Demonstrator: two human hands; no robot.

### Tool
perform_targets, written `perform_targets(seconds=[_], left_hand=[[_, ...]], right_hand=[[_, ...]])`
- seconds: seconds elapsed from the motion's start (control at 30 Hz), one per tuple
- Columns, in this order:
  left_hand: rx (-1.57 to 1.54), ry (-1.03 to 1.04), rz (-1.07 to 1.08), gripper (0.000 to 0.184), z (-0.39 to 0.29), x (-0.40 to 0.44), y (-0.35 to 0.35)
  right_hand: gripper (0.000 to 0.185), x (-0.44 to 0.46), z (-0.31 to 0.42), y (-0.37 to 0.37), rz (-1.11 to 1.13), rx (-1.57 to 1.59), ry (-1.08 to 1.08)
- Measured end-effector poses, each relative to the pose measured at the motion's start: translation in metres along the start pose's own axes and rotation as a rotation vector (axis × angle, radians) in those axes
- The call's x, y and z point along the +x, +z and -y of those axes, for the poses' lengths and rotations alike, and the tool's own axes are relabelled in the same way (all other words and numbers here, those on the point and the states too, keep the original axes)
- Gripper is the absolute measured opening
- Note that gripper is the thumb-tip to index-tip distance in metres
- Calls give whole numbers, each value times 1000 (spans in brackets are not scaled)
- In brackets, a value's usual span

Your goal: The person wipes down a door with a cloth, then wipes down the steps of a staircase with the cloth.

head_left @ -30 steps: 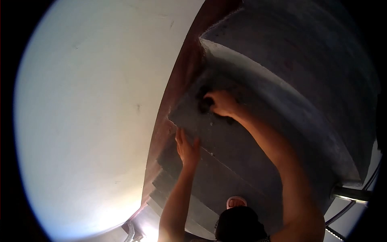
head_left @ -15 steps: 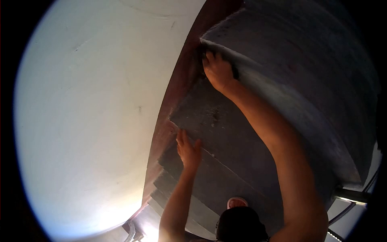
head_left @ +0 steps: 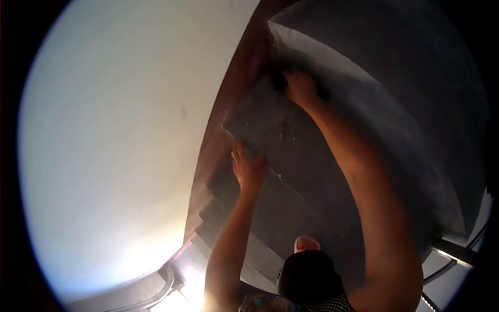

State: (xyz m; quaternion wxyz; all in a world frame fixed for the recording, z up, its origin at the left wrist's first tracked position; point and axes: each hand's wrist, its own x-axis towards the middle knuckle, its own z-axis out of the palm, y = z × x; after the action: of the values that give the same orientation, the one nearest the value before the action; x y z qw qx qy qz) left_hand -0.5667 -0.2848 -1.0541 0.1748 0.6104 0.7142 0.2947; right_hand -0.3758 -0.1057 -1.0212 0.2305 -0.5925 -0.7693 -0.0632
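Grey stair steps (head_left: pixel 322 182) curve beside a dark red wall strip (head_left: pixel 213 122). My right hand (head_left: pixel 300 87) is closed on a dark item (head_left: pixel 279 79), too dim to name, at the back of a tread beneath the pale riser (head_left: pixel 332 57). The item shows on both sides of the hand. Lower and to the left, my left hand (head_left: pixel 248 169) rests at the front edge of that tread near the wall strip, its fingers spread and nothing in it.
A large white wall (head_left: pixel 114 145) fills the left side. At the lower right is a metal rail (head_left: pixel 452 252). A foot in a pink sandal (head_left: pixel 306 243) and a dark-clad knee (head_left: pixel 310 275) are at the bottom. Bright light comes from the lower left.
My right hand moved from mid-tread up to the riser corner, then slightly down and right with the dark item. The view has shifted, and my left hand stays at the step edge.
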Motion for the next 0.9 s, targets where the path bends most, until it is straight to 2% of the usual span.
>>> perform_targets(seconds=[0.07, 0.1, 0.17, 0.2, 0.27, 0.3, 0.37, 0.4, 0.43, 0.47, 0.53, 0.63, 0.67, 0.73, 0.83, 0.9], left_hand=[[-67, 74, -47, 72, -2, 2, 0], [-72, 71, -52, 72, -1, 4, 0], [-305, 60, -33, 74, 5, 2, 0], [-304, 57, -34, 74, 6, -3, -5], [-739, -294, 69, 70, 7, -4, -17], [-739, -290, 59, 70, 9, -1, -22], [26, -180, 308, 63, 19, -1, -32], [28, -193, 309, 63, 24, -10, -30], [-707, -394, 177, 59, 29, -23, -26], [-1439, -573, 3, 56, 34, -34, -21], [-1435, -633, 20, 55, 47, -36, -6], [-1471, -715, 77, 54, 42, -33, 0], [-1495, -758, 107, 54, 40, -34, 0], [-1524, -764, 121, 53, 42, -35, 6], [-1599, -796, 120, 53, 36, -44, 8], [-1688, -836, 119, 53, 28, -44, 4]], right_hand=[[37, 5, 16, 0, 86, 235, 167], [37, 3, 29, -1, 86, 232, 160], [36, -18, 60, -4, 154, 341, -37], [36, -31, 74, -7, 195, 386, -85], [36, -54, 95, -17, 224, 428, -138], [37, -66, 104, -20, 258, 531, -197], [38, -77, 114, -25, 305, 648, -258], [38, -78, 112, -32, 226, 750, -255], [38, -80, 106, -40, 150, 847, -245], [39, -75, 96, -57, 170, 823, -201], [40, -61, 60, -73, 157, 702, -101], [41, -40, -2, -70, 62, 336, 78], [41, -48, -10, -59, 60, 328, 83], [40, -67, -20, -36, -7, -10, 56], [33, -89, 28, -50, 175, 243, 144], [32, -117, 72, -42, 146, 320, 18]])
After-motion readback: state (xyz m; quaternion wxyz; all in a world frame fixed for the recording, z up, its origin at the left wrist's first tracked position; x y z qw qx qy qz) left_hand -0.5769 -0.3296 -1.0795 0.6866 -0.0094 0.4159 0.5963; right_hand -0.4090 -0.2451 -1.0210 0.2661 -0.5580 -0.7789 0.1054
